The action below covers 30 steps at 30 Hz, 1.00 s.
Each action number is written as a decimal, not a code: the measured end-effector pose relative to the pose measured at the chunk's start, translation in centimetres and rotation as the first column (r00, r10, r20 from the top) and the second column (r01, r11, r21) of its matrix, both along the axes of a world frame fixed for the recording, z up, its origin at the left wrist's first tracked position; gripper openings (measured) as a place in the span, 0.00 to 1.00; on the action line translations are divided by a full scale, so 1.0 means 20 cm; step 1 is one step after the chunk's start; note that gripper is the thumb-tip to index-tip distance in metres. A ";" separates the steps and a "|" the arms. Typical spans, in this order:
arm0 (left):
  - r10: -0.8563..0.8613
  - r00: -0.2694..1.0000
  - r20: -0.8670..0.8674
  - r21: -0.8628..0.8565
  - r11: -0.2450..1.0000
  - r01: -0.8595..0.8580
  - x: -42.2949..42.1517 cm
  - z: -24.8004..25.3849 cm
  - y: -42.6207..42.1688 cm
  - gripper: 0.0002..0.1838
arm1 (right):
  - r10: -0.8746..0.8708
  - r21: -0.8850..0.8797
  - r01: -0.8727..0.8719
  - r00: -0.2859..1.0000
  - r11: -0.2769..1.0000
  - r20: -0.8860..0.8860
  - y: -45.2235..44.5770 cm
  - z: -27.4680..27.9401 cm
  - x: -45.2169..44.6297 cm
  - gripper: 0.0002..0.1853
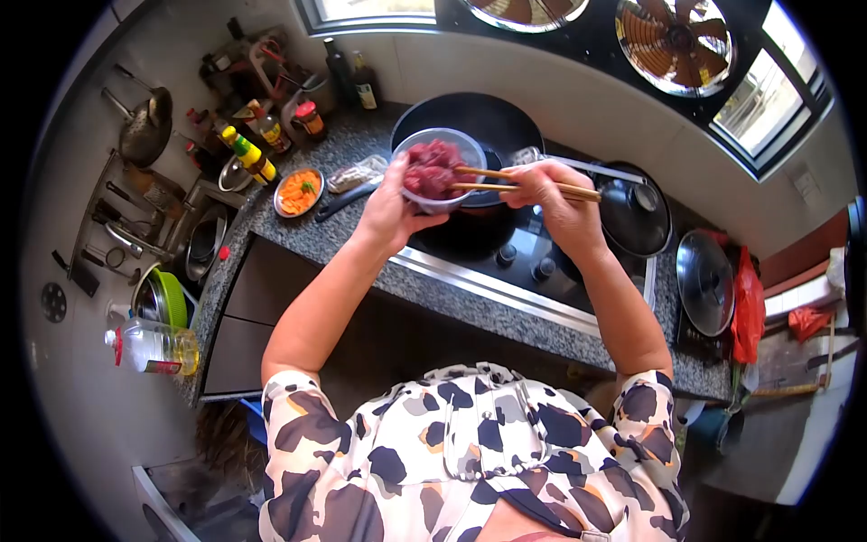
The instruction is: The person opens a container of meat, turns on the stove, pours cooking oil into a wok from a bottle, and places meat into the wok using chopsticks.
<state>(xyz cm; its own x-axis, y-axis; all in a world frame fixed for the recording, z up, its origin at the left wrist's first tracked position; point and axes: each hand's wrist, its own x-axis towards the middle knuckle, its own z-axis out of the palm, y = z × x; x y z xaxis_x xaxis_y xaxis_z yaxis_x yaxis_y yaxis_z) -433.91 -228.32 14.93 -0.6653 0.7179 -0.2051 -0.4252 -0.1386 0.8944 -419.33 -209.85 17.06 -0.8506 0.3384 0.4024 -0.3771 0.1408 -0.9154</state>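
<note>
My left hand (394, 210) is wrapped round the side of a clear bowl (444, 202), tilted over the near part of a black wok (470, 110). Raw red meat (433, 169) lies in the bowl. In my right hand (562, 200) is a pair of wooden chopsticks (578, 191), their tips in the bowl at the meat. The wok stands on the stove (515, 280), its inside partly hidden by the bowl.
A plate of sliced orange food (299, 192) and a yellow-labelled bottle (250, 156) stand to the left on the granite counter (542, 327). A lidded pan (635, 212) is right of the wok. A glass lid (705, 282) leans farther right, beside a red bag (747, 307).
</note>
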 end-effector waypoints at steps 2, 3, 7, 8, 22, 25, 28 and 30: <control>0.032 0.995 0.091 0.008 0.999 -0.032 0.06 -0.12 -0.10 0.31 | 0.173 -0.015 -0.172 0.981 0.985 0.092 0.01 -0.04 0.04 0.16; 0.072 0.986 0.152 0.012 0.997 -0.074 0.10 -0.17 -0.14 0.32 | 0.245 -0.055 -0.241 0.964 0.969 0.106 0.00 -0.07 0.05 0.22; 0.203 0.962 0.181 -0.052 0.979 -0.197 0.17 -0.36 -0.34 0.32 | 0.138 0.087 -0.165 0.958 0.982 0.250 0.05 -0.21 0.09 0.26; 0.249 0.951 0.182 -0.077 0.968 -0.238 0.19 -0.40 -0.39 0.32 | 0.058 0.171 -0.130 0.926 0.977 0.374 0.11 -0.30 0.08 0.24; 0.370 0.877 0.306 -0.089 0.928 -0.361 0.52 -0.67 -0.76 0.34 | -0.473 0.752 -0.104 0.719 0.651 0.509 0.17 -1.16 -0.03 0.25; 0.370 0.876 0.310 -0.069 0.928 -0.367 0.54 -0.70 -0.77 0.34 | -0.476 0.755 -0.099 0.721 0.648 0.503 0.16 -1.16 -0.04 0.23; 0.372 0.869 0.327 -0.053 0.925 -0.376 0.54 -0.73 -0.77 0.33 | -0.482 0.754 -0.116 0.705 0.646 0.521 0.15 -1.14 -0.04 0.21; 0.365 0.871 0.330 -0.040 0.927 -0.373 0.54 -0.73 -0.77 0.33 | -0.490 0.751 -0.123 0.687 0.649 0.536 0.14 -1.12 -0.04 0.21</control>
<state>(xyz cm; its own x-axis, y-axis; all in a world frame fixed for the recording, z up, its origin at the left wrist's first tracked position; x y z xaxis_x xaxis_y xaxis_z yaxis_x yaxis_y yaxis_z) -423.03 -243.63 0.28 -0.7814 0.4407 -0.4418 -0.6052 -0.3624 0.7088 -420.13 -207.10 -5.39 -0.9142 0.4025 -0.0469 0.3792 0.8087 -0.4498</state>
